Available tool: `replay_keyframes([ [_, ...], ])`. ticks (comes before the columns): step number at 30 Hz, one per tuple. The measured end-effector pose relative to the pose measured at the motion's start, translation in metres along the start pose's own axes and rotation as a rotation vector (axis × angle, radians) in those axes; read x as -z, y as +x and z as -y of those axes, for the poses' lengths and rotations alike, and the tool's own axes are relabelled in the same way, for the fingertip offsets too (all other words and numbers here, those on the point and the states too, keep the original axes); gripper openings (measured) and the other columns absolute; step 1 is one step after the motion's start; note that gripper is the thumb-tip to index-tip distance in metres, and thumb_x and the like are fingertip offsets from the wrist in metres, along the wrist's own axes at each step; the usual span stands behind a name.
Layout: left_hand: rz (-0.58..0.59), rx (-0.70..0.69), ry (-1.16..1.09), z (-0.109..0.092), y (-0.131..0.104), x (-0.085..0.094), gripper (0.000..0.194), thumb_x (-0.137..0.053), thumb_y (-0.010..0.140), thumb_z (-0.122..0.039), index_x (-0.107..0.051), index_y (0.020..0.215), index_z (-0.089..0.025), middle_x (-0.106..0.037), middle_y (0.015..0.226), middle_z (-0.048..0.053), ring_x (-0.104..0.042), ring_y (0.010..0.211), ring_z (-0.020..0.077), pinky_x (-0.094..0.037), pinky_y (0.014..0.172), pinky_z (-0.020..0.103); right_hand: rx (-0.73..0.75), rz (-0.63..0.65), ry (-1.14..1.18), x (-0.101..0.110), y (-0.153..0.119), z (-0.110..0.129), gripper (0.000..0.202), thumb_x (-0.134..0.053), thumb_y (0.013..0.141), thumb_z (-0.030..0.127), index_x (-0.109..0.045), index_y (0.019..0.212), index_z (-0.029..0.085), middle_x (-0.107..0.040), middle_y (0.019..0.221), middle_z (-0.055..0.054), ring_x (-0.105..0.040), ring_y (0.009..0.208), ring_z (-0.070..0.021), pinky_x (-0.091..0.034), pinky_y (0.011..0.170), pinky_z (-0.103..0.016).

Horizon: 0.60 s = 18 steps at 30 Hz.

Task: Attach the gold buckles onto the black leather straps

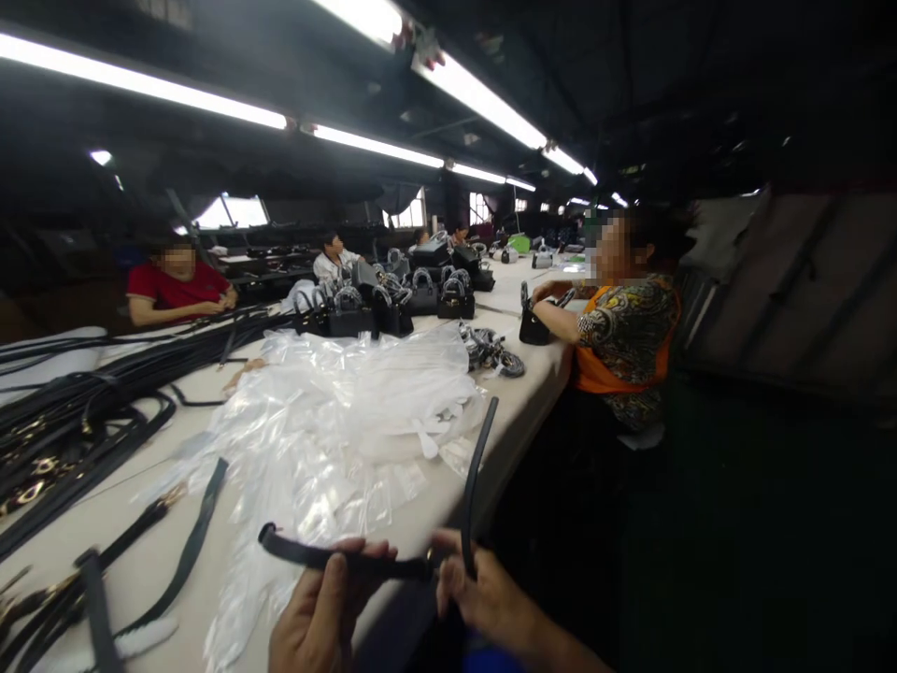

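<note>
**Two hands hold a black strap at the table's edge**

At six o'clock, the left hand [326, 603] pinches a dark strap [378, 565] level; the right hand [487, 589], just beside it, holds a raised length [476, 467] pointing to twelve. Clear bags [329, 411] spread over the table [511, 402] towards eight. More straps [105, 397] heap at nine, some with gold-coloured metal. Black handbags [354, 316] cluster at eleven. At three, a person [627, 327] in an orange apron touches another handbag [534, 325].

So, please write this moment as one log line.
left hand: holds black strap | right hand: holds upright strap end | table: clear plastic, handbags
</note>
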<state>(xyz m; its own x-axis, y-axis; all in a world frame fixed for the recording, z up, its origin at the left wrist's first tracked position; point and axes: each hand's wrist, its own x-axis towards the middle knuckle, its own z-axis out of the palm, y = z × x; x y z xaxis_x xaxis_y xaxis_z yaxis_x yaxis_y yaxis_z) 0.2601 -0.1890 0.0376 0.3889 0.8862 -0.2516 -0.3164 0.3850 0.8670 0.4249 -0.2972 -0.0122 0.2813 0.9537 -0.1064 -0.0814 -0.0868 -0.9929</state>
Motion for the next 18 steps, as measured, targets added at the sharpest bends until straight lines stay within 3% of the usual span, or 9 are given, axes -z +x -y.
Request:
replay_keyframes([
  [2,-0.034,-0.081,-0.006,-0.006,-0.005,-0.001,0.046,-0.079,0.067,-0.049,-0.065,0.096,-0.016,-0.077,0.088,0.008,-0.072,0.093,0.0262,-0.058,0.090,0.037,-0.041,-0.050,0.013,0.005,-0.001,0.005,0.089,-0.038,0.083,0.077,-0.036,0.143,0.011,-0.061,0.075,-0.003,-0.037,0.044,-0.0068,-0.028,0.046,-0.023],
  [7,-0.029,-0.186,-0.050,-0.012,-0.005,0.002,0.031,-0.071,0.079,-0.040,-0.064,0.094,-0.014,-0.075,0.084,0.006,-0.073,0.088,0.0227,-0.055,0.093,0.043,-0.033,-0.057,0.016,0.016,-0.006,0.017,0.070,-0.040,0.091,0.064,-0.046,0.135,0.009,-0.058,0.068,0.000,-0.033,0.043,-0.0065,-0.022,0.045,-0.024],
  [15,-0.071,-0.123,-0.112,-0.009,-0.004,0.004,0.025,-0.072,0.080,-0.035,-0.065,0.091,-0.013,-0.075,0.085,0.007,-0.073,0.088,0.0219,-0.056,0.092,0.041,-0.041,0.063,0.154,0.007,-0.013,0.012,0.065,-0.027,0.096,0.060,-0.060,0.123,0.011,-0.058,0.068,-0.002,-0.030,0.043,-0.0051,-0.016,0.046,-0.026],
  [18,-0.067,-0.088,-0.121,-0.008,-0.005,-0.001,0.025,-0.074,0.078,-0.034,-0.065,0.090,-0.013,-0.075,0.084,0.007,-0.073,0.087,0.0222,-0.056,0.091,0.041,-0.027,0.097,0.264,0.003,-0.008,0.015,0.059,-0.035,0.095,0.059,-0.062,0.119,0.013,-0.063,0.077,-0.004,-0.027,0.042,-0.0036,-0.011,0.044,-0.026],
])
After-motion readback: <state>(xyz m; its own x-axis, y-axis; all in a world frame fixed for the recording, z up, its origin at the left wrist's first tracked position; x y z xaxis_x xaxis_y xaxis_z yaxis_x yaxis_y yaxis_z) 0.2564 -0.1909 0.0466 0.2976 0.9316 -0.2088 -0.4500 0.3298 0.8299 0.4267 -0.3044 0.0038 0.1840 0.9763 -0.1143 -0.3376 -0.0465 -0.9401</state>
